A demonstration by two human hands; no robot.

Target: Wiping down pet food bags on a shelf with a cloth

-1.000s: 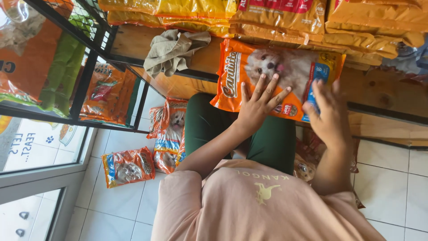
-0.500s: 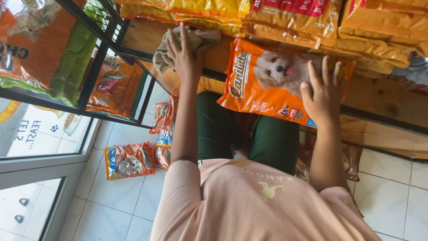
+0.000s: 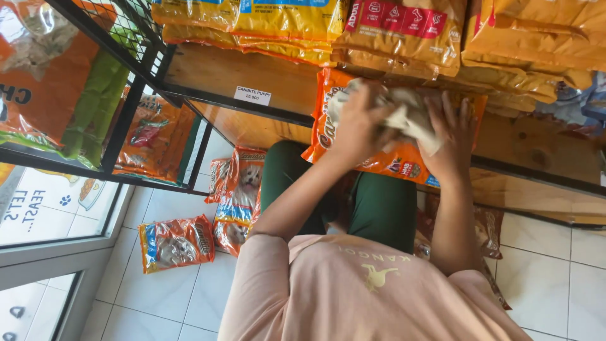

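An orange pet-food bag [image 3: 391, 163] with a puppy picture leans on the edge of a wooden shelf [image 3: 252, 72], above my knees in green trousers. A crumpled beige cloth [image 3: 410, 117] lies across the bag's front. My left hand [image 3: 356, 126] is closed on the cloth's left part. My right hand [image 3: 451, 142] presses on the cloth's right end, fingers spread upward, and steadies the bag. Cloth and hands hide most of the puppy picture.
Yellow and orange feed bags [image 3: 404, 28] are stacked on the shelf behind. A black wire rack [image 3: 136, 95] with more bags stands at the left. Several small orange bags [image 3: 177, 243] lie on the white tile floor beside a glass door [image 3: 44, 252].
My left hand picked up the cloth from the shelf and brought it right onto the orange bag. My right hand stayed on the bag and now rests on the cloth.
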